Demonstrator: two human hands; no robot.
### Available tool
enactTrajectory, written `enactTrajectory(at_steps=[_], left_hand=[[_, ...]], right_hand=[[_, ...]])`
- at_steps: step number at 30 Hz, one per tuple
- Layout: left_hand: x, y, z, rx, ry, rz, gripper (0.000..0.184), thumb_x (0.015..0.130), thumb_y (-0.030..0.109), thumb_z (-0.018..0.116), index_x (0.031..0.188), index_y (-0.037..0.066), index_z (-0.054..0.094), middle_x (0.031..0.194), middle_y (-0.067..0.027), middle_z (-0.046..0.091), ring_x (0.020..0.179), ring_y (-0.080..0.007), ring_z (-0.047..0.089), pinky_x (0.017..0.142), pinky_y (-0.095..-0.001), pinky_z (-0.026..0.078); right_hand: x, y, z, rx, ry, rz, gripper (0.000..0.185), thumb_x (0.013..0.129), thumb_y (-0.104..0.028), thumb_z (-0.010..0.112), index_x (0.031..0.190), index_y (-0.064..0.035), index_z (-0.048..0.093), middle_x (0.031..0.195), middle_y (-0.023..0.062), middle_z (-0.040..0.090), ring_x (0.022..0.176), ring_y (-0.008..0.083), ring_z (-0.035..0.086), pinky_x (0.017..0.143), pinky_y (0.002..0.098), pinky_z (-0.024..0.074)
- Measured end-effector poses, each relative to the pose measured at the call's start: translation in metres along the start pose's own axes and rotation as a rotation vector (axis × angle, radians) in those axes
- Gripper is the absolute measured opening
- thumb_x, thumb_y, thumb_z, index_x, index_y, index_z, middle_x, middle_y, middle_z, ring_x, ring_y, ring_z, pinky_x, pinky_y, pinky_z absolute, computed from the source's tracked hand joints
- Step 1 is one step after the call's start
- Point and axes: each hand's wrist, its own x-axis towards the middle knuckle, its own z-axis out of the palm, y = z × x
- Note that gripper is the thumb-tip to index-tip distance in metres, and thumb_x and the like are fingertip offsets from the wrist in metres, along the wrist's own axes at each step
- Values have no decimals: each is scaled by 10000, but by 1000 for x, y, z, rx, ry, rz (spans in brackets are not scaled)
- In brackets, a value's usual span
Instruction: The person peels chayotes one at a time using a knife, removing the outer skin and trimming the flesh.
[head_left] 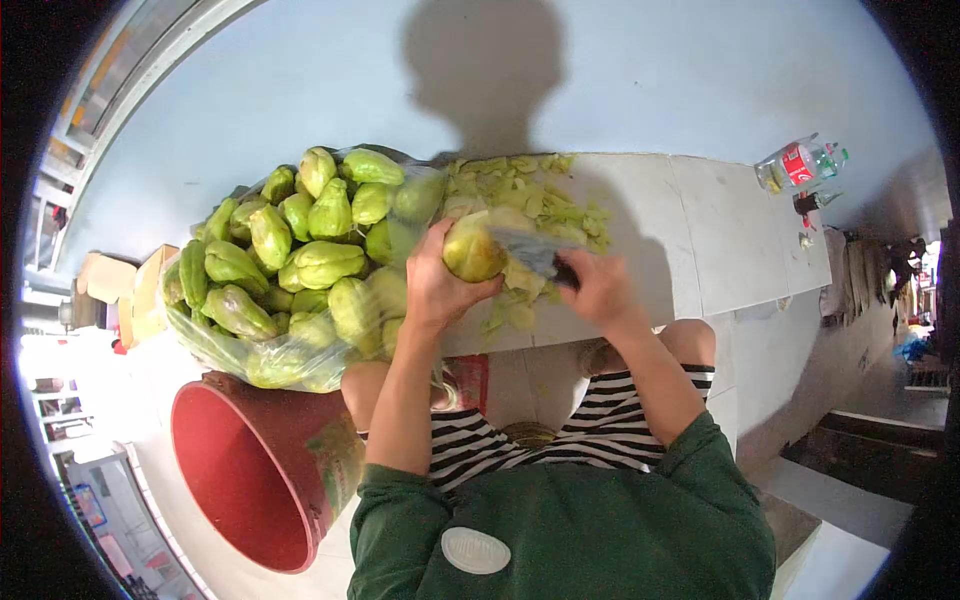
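My left hand [437,285] is wrapped around a partly peeled chayote [474,252], its flesh pale along the top and its skin greenish yellow lower down. In my right hand [603,292] is the dark handle of a knife [530,250]. The grey blade is blurred and reaches left to the side of the chayote; whether it touches cannot be made out. Behind and beneath the hands, green peelings [545,205] lie scattered over the tiled ledge. Close by on the left, a clear plastic bag [345,350] stands open, heaped with whole green chayotes [328,262].
A large red bucket [245,470] lies tilted on the floor at lower left, below the bag. Bottles [800,165] stand at the ledge's far right end by the wall. Cardboard boxes [150,290] are beyond the bag. My knees are close under the ledge.
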Motion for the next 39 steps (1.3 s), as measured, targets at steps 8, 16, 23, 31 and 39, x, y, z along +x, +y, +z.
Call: enactTrajectory(at_steps=[8,16,23,31,39], left_hand=[[4,-9,17,-68,114,218,673,581,214,853,1126,-37,549,995,-208,633,907,-400,616,809,-430,499],[0,6,9,90,71,198,706,537,231,868,1129,4,556,995,-172,661,910,-317,659,818,-377,519],[0,-4,4,60,93,189,802,474,240,895,1151,4,536,1011,-166,653,926,-299,648,839,-375,514],[1,-8,-3,-173,76,-87,804,518,181,893,1199,-21,516,1047,-106,640,935,-206,611,857,-326,495],[3,-16,4,-95,100,-51,598,592,119,841,1117,-31,597,1001,-93,677,913,-182,631,830,-301,502]], right_hand=[[6,-20,-11,50,37,-238,414,687,-250,687,1007,-2,602,740,104,587,670,278,619,559,376,482],[13,23,20,78,-103,151,250,745,-185,648,945,-62,563,745,136,638,672,332,642,589,436,510],[14,22,20,58,-82,337,194,784,-151,644,929,-73,541,706,163,636,673,366,644,596,453,514],[6,17,15,194,50,259,223,745,-116,662,946,-60,582,770,155,643,691,343,647,591,423,522],[5,0,12,51,-28,-196,475,573,-208,721,1006,-44,612,812,72,625,740,265,645,611,370,521]])
